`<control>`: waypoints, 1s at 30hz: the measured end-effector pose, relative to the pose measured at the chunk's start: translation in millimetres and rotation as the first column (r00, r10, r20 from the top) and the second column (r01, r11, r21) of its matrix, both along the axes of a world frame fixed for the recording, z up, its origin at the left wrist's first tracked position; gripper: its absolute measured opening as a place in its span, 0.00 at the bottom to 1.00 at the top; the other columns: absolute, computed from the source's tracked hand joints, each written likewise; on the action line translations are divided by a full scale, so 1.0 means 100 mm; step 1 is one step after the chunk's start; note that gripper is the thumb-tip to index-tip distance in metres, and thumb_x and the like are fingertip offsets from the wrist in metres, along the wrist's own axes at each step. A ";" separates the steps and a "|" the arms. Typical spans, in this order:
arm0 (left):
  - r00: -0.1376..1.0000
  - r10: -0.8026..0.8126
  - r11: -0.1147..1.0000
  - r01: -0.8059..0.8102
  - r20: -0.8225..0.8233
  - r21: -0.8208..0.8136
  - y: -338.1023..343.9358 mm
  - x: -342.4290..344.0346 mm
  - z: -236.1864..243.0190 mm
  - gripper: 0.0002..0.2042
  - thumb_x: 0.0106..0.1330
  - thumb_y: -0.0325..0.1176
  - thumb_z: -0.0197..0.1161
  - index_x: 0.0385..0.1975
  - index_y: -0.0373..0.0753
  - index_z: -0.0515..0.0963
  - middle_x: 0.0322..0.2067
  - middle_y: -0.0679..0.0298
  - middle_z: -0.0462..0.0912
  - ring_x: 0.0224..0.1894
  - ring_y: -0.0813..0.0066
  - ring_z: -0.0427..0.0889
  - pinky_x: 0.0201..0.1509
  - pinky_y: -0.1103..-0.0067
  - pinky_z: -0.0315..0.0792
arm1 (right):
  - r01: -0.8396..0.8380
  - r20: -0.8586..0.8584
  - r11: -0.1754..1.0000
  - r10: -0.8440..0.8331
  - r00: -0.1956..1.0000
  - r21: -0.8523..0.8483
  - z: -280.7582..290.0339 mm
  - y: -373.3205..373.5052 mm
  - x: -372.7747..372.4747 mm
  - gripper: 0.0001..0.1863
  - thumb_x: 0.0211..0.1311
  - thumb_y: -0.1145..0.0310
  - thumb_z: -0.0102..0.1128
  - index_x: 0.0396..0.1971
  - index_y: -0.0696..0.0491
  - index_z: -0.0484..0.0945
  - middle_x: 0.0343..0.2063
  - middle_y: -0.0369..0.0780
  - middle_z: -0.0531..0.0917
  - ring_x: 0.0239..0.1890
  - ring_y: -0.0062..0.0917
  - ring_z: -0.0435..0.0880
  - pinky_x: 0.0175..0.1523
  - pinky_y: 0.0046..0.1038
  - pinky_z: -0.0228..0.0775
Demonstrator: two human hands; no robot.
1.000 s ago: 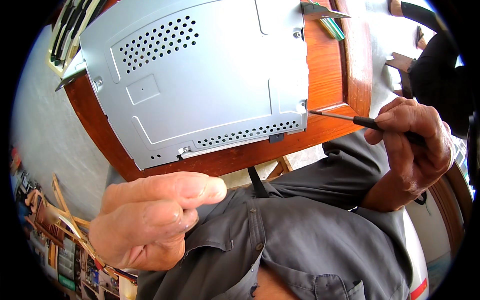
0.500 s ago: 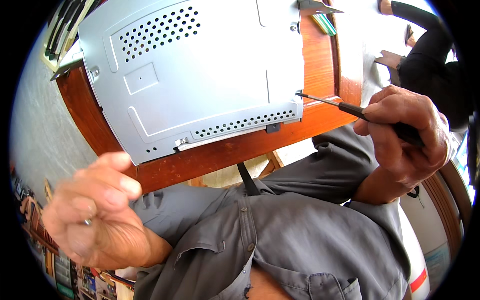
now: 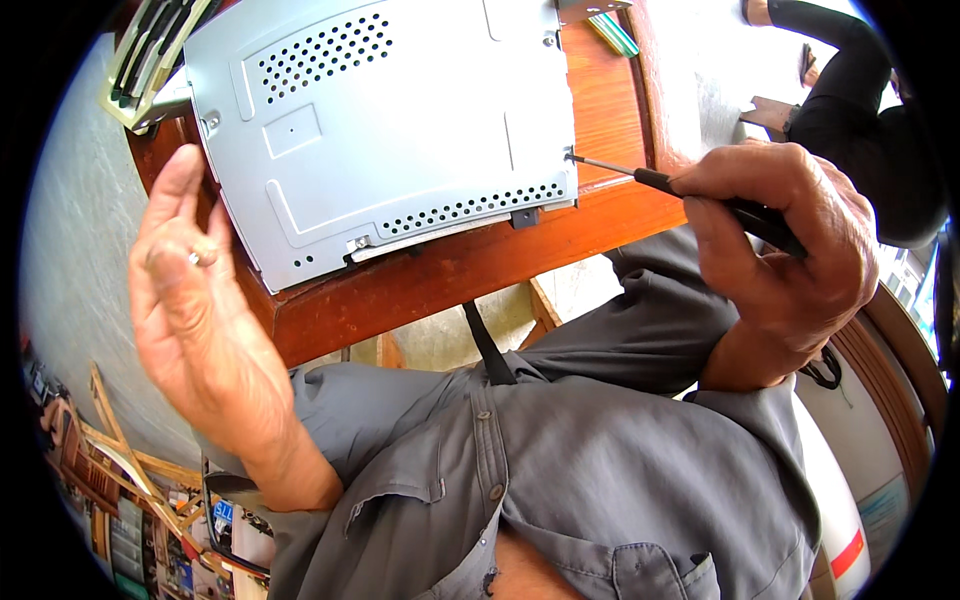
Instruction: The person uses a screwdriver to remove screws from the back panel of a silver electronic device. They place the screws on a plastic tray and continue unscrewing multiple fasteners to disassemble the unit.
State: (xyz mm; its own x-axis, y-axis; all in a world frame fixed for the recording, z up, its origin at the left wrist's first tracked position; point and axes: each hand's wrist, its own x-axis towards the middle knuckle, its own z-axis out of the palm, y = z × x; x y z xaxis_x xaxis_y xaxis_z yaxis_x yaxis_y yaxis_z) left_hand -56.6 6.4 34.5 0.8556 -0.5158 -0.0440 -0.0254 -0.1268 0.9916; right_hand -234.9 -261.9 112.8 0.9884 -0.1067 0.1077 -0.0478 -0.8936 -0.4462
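A pale grey metal panel (image 3: 395, 130) with perforated areas rests on a red-brown wooden board (image 3: 440, 274). My right hand (image 3: 780, 250) grips a screwdriver (image 3: 650, 177) with a dark handle, and its tip meets the panel's right edge near a corner. My left hand (image 3: 205, 330) is raised beside the panel's lower left edge, fingers reaching upward and a small silvery screw (image 3: 195, 258) pinched among them. Whether those fingertips touch the panel is unclear. A screw (image 3: 359, 243) sits near the perforated strip along the panel's near edge.
Dark slotted pieces (image 3: 145, 55) stand at the top left, and a green striped object (image 3: 615, 35) lies right of the panel. Another person's dark-clothed limb (image 3: 855, 130) is at the upper right. My lap is below; cluttered items and wooden strips (image 3: 125, 440) fill the lower left.
My left hand moved up beside the panel and turned with fingers upward. The screwdriver tip moved from outside the edge onto it; the view shifted, the panel now appearing higher.
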 end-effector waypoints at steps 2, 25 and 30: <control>0.998 -0.038 0.998 0.035 -0.042 -0.059 -0.04 -0.03 -0.07 0.14 0.82 0.40 0.51 0.40 0.35 0.75 0.68 0.39 0.67 0.73 0.49 0.65 0.78 0.53 0.55 | -0.003 0.024 1.000 0.004 1.000 -0.028 0.01 0.05 0.01 0.11 0.44 0.85 0.69 0.31 0.59 0.84 0.22 0.40 0.87 0.22 0.23 0.87 0.28 0.20 0.76; 0.849 -0.023 0.974 -0.099 0.528 0.202 -0.26 -0.23 -0.34 0.12 0.78 0.38 0.61 0.42 0.34 0.80 0.60 0.47 0.76 0.62 0.60 0.77 0.63 0.68 0.70 | 0.084 0.003 0.949 -0.089 0.996 0.304 0.02 0.32 0.20 0.05 0.69 0.79 0.60 0.42 0.55 0.76 0.32 0.45 0.85 0.33 0.34 0.90 0.40 0.31 0.83; 0.870 -0.003 0.979 -0.099 0.493 0.180 -0.25 -0.22 -0.36 0.13 0.78 0.39 0.61 0.41 0.33 0.81 0.59 0.47 0.76 0.64 0.58 0.74 0.64 0.67 0.69 | 0.030 -0.072 0.921 -0.002 0.997 0.389 0.03 0.24 0.31 0.05 0.71 0.79 0.59 0.41 0.56 0.72 0.31 0.45 0.84 0.30 0.35 0.87 0.35 0.33 0.79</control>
